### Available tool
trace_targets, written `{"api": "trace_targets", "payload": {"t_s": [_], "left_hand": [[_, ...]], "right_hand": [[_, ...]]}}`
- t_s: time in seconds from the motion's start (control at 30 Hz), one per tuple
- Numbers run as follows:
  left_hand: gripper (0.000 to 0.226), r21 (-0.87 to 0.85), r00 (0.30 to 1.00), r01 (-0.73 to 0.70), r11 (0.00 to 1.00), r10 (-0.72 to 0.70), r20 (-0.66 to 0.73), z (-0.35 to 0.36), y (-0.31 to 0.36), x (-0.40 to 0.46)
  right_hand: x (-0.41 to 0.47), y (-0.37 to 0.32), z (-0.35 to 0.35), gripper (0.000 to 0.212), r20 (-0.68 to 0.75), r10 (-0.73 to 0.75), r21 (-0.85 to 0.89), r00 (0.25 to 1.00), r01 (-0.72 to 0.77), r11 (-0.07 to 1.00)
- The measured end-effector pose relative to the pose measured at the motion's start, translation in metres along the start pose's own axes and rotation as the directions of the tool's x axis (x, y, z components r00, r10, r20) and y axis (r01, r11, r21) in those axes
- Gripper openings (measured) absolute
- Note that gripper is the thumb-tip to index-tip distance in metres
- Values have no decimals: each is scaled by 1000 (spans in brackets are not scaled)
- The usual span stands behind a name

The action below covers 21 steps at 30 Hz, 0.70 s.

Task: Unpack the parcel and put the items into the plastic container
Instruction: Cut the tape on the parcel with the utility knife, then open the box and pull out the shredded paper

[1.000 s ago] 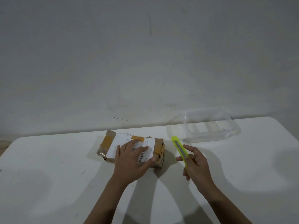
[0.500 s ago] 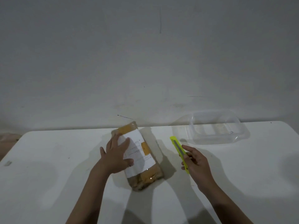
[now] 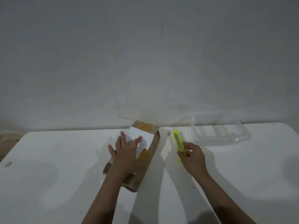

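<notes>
Since the earlier frames, the parcel [image 3: 145, 152] has been rotated from lying crosswise to lying lengthwise, its long axis now running from the near side of the table toward the wall, leaning slightly to the right at the far end. The left hand [image 3: 127, 152] has shifted with it and now lies flat on the top face.

Nearest the camera, two bare forearms enter from the lower edge. The white table [image 3: 48, 167] carries all items. The left hand presses on the parcel with fingers straight and spread; the fingertips reach the white shipping label [image 3: 142, 135]. The parcel is brown, wrapped in clear tape, with yellow tape patches at the far end and beside the label. It rests on the table just left of centre.

To the right, separated from the parcel by a strip of bare table, the right hand [image 3: 193, 156] grips a yellow-green utility knife [image 3: 178, 141]. The fingers and thumb are curled around its lower body; the upper end points away from the person. Whether the blade is extended cannot be determined.

Farther back and right, the clear plastic container [image 3: 242, 136] sits near the table's far edge, lid off, apart from both hands. A plain grey wall [image 3: 145, 54] stands behind the table.
</notes>
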<state>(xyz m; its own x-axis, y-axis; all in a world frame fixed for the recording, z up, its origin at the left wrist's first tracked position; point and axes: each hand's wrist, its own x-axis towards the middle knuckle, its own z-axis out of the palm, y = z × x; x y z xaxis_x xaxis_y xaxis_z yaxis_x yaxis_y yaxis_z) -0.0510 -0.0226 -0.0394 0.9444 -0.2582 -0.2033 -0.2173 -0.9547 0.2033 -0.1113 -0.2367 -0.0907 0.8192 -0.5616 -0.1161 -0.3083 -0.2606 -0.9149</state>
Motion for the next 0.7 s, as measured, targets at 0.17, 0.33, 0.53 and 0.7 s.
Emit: {"api": "trace_targets", "payload": {"t_s": [0.17,0.33,0.53,0.7], "left_hand": [[77,-1,977,-178,984,177,116,-9,-18,7],[81,-1,937,-315,949,311,158,-14,-26,12],[83,116,954,-280,953,289,-72,1,-32,-1],[113,-142,947,80,987,-120,-297,15,-49,-18]], "right_hand": [[5,-2,7,23,-74,-165,-230,983,144,962],[7,5,14,15,-57,-257,-360,965,220,906],[-2,2,6,27,-80,-545,-358,835,486,797],[-7,-12,5,45,138,-622,-139,771,637,758]]}}
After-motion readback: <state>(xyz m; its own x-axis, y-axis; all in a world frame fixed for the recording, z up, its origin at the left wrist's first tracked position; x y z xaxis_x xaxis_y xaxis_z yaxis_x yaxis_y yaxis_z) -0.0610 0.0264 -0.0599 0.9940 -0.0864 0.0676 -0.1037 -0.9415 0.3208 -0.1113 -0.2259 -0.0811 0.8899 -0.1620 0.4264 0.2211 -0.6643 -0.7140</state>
